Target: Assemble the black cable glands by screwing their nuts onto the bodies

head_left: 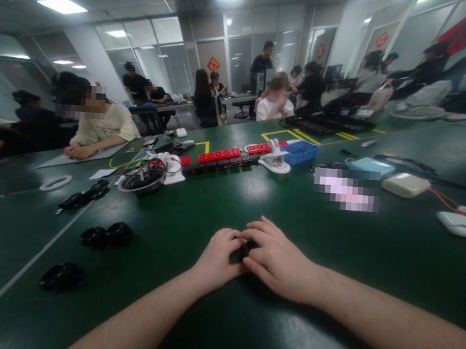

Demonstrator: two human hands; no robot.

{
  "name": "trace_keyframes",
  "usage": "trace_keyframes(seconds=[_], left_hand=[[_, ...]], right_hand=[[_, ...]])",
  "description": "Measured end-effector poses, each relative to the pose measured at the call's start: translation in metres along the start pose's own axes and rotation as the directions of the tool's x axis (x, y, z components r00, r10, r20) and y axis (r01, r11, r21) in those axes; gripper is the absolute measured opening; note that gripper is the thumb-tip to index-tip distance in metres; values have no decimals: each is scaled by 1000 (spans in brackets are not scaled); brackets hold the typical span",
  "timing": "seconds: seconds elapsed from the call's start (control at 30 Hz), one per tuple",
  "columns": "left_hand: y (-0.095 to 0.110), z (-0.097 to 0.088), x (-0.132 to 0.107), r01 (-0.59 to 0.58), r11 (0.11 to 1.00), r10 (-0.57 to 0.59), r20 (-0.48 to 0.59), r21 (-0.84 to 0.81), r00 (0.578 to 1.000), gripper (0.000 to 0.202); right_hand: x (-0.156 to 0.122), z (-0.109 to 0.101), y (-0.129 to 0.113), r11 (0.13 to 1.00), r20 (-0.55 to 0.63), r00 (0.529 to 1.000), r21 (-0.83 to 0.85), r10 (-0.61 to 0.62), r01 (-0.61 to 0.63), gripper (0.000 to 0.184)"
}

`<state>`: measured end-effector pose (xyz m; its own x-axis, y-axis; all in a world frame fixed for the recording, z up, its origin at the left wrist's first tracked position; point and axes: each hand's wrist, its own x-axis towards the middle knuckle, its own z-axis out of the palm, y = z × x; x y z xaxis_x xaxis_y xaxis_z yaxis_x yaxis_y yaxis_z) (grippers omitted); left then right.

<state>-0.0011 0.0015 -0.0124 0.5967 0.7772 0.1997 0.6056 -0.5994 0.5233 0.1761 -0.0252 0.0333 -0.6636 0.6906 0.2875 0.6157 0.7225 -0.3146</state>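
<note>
- Dark small piece [249, 245] shows between the fingertips of both hands, close to the near edge of the table [199, 204]. It is mostly hidden, so what it is cannot be told.
- Left hand [216, 259] rests on the table with fingers curled, their tips touching the right hand.
- Right hand [278, 260] lies palm down, fingers reaching across to the left hand.
- Whether either hand actually pinches the piece cannot be told.
- Two black round caps [106, 235] lie well apart, toward the left edge.
- Red blocks [218, 155] run in a row toward the far edge, with a blue tray [300, 151] near them.
</note>
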Motion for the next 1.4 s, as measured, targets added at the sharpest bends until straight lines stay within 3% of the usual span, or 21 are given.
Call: trace_keyframes(seconds=[0.3,1.4], left_hand=[[2,-1,1,-5,1000,5,-12,1,1000,23],[3,-1,0,4,1000,-4,-4,3,1000,28]], right_hand=[[0,-1,3,997,-56,998,-68,38,-42,24],[3,0,9,961,-64,985,-220,160,-171,33]])
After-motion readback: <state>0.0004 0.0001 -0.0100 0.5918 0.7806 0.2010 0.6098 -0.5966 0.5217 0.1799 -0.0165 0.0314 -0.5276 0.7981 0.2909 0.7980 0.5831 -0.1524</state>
